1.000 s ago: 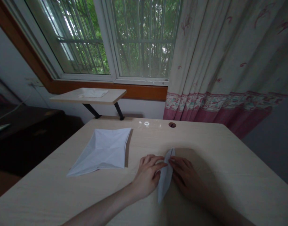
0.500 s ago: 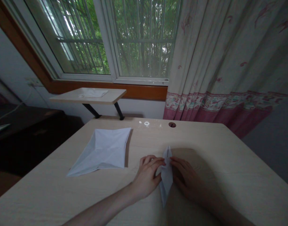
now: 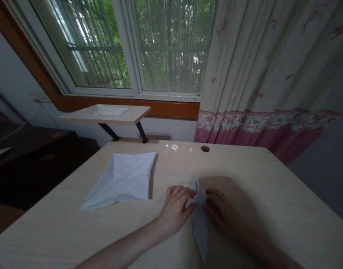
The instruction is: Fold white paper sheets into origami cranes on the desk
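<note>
Narrow folded white paper (image 3: pixel 199 220) on counter (image 3: pixel 272 198): long axis runs front to back, pointed end toward person. Left hand (image 3: pixel 175 211) and right hand (image 3: pixel 223 213) grip it from either side. Creased paper sheet (image 3: pixel 121 179) lies flat, well left.

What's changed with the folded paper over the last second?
The folded paper has swung: its lower tip moved right and toward the person, its upper tip leaning left. The left hand and right hand stay at its upper end. The creased paper sheet stayed put.
</note>
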The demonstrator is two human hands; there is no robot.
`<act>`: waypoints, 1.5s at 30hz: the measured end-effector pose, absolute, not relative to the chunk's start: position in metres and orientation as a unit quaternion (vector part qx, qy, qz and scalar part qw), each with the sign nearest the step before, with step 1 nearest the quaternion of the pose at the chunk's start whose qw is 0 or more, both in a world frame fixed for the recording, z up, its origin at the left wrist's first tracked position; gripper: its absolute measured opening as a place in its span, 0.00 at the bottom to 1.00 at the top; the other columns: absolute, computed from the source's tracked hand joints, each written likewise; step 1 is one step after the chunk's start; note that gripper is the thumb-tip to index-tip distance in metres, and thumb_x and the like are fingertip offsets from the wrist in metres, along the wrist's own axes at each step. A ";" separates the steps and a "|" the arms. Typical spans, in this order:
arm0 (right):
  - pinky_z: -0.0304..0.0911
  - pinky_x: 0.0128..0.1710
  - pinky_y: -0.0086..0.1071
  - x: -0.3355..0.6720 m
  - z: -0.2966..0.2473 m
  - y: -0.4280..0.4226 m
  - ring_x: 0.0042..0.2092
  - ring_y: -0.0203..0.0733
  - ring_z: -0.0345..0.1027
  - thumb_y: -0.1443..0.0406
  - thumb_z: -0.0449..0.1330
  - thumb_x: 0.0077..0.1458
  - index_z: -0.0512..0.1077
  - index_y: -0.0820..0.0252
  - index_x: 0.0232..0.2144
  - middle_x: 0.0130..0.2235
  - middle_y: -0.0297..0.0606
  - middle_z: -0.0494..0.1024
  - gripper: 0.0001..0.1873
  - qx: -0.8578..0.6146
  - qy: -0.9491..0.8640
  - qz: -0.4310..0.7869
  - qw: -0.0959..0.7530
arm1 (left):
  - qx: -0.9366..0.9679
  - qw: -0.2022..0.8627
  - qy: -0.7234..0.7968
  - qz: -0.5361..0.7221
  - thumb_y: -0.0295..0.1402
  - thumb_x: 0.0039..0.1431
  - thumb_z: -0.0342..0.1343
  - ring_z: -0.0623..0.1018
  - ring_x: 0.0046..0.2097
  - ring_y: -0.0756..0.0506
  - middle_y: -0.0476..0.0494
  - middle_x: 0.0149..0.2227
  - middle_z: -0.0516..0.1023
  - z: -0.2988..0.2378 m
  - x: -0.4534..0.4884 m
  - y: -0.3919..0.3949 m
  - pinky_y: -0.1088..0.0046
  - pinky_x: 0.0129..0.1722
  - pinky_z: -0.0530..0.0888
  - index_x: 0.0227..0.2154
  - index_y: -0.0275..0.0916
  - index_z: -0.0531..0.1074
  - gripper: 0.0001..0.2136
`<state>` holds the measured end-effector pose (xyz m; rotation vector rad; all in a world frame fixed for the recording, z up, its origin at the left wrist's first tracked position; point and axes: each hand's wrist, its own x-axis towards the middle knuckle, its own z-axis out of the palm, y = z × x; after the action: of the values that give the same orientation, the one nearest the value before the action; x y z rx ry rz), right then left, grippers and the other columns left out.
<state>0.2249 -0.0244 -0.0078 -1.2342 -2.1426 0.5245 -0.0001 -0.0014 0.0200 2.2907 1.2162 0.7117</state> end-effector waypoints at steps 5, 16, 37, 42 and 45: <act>0.64 0.58 0.48 0.222 -0.005 -0.023 0.56 0.48 0.67 0.69 0.53 0.63 0.68 0.55 0.52 0.55 0.47 0.71 0.16 -0.464 -0.786 0.247 0.325 | 0.826 0.226 0.441 0.267 0.28 0.61 0.62 0.76 0.48 0.41 0.46 0.44 0.80 0.015 0.001 0.001 0.60 0.51 0.63 0.45 0.41 0.73 0.11; 0.61 0.61 0.51 0.225 -0.019 -0.021 0.60 0.50 0.63 0.68 0.54 0.61 0.63 0.53 0.58 0.59 0.46 0.68 0.23 -0.489 -0.773 0.218 0.341 | 0.817 0.219 0.444 0.295 0.22 0.58 0.61 0.77 0.48 0.40 0.45 0.44 0.79 0.009 0.000 0.001 0.58 0.51 0.67 0.54 0.41 0.67 0.21; 0.63 0.60 0.47 0.230 -0.021 -0.017 0.62 0.46 0.63 0.69 0.50 0.66 0.64 0.57 0.63 0.62 0.42 0.69 0.24 -0.423 -0.876 0.041 0.227 | 0.839 0.159 0.432 0.291 0.24 0.58 0.62 0.74 0.53 0.39 0.42 0.50 0.76 0.004 0.000 0.000 0.56 0.52 0.69 0.45 0.42 0.75 0.13; 0.61 0.61 0.47 0.231 -0.023 -0.018 0.64 0.45 0.60 0.67 0.50 0.66 0.63 0.54 0.64 0.63 0.41 0.68 0.25 -0.436 -0.870 0.037 0.225 | 0.868 0.116 0.407 0.262 0.31 0.61 0.61 0.75 0.55 0.38 0.44 0.53 0.78 0.008 -0.005 -0.002 0.55 0.54 0.67 0.49 0.43 0.75 0.13; 0.61 0.61 0.47 0.229 -0.022 -0.019 0.64 0.47 0.60 0.67 0.51 0.66 0.64 0.55 0.63 0.63 0.41 0.69 0.24 -0.447 -0.867 0.037 0.217 | 0.887 0.081 0.385 0.242 0.36 0.63 0.60 0.74 0.56 0.37 0.44 0.53 0.79 0.011 -0.009 0.000 0.53 0.55 0.66 0.51 0.43 0.75 0.14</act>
<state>0.2293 -0.0187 -0.0218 -1.2393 -2.4002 0.1038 -0.0091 -0.0004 0.0110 2.6513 1.1527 0.7242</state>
